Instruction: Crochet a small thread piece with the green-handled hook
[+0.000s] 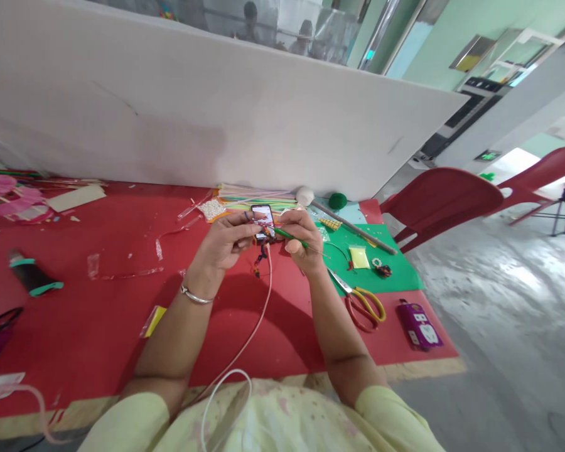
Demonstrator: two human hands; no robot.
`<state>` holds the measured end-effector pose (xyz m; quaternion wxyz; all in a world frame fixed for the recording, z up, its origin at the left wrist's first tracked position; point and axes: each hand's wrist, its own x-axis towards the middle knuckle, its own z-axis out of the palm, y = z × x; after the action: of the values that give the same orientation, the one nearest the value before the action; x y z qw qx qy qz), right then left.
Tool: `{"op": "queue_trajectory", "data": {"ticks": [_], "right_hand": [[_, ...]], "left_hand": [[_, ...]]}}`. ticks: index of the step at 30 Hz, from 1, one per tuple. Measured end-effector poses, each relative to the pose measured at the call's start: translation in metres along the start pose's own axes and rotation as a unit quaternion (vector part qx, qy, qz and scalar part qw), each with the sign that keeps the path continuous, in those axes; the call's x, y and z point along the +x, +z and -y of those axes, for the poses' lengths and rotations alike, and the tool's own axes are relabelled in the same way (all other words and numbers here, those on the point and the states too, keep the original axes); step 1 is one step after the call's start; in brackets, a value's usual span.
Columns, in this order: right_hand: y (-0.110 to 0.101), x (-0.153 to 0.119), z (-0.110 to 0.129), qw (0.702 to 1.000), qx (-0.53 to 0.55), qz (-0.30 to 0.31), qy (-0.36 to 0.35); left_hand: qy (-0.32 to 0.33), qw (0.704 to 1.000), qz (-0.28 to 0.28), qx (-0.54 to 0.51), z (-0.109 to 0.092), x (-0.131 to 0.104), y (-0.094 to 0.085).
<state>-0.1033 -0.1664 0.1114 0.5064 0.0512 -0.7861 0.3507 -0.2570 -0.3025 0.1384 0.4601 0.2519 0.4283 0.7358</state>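
Note:
My left hand (226, 238), with a silver bangle at the wrist, pinches a small dark-and-orange piece (266, 234) whose kind is too small to make out. Dark strands (258, 263) hang below it. Fingers of my right hand (305, 242) are closed round a thin green stick (289, 236), its left end against the small piece and a thin shaft showing past the hand. Just behind both hands stands a phone (262, 215) with a lit screen, partly covered by my fingers. A pale pink cable (267, 295) runs from it toward my body.
On the green sheet (400, 276) lie scissors (358, 301), a yellow packet (358, 257) and a grey rod (358, 227). A white ball (305, 196), a green ball (338, 201) and a bag of white beads (211, 209) are by the white partition (179, 107). A purple box (419, 325) sits right.

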Motion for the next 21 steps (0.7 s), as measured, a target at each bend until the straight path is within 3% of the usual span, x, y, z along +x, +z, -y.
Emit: {"op": "queue_trajectory", "data": {"ticks": [13, 21], "right_hand": [[-0.014, 0.004, -0.003, 0.997, -0.052, 0.025, -0.048], [-0.027, 0.004, 0.0, 0.993, -0.059, 0.099, -0.001]], "left_hand": [[-0.005, 1.0, -0.006, 0.0, -0.005, 0.0, 0.001], [0.012, 0.999, -0.021, 0.04, -0.01, -0.001, 0.002]]}}
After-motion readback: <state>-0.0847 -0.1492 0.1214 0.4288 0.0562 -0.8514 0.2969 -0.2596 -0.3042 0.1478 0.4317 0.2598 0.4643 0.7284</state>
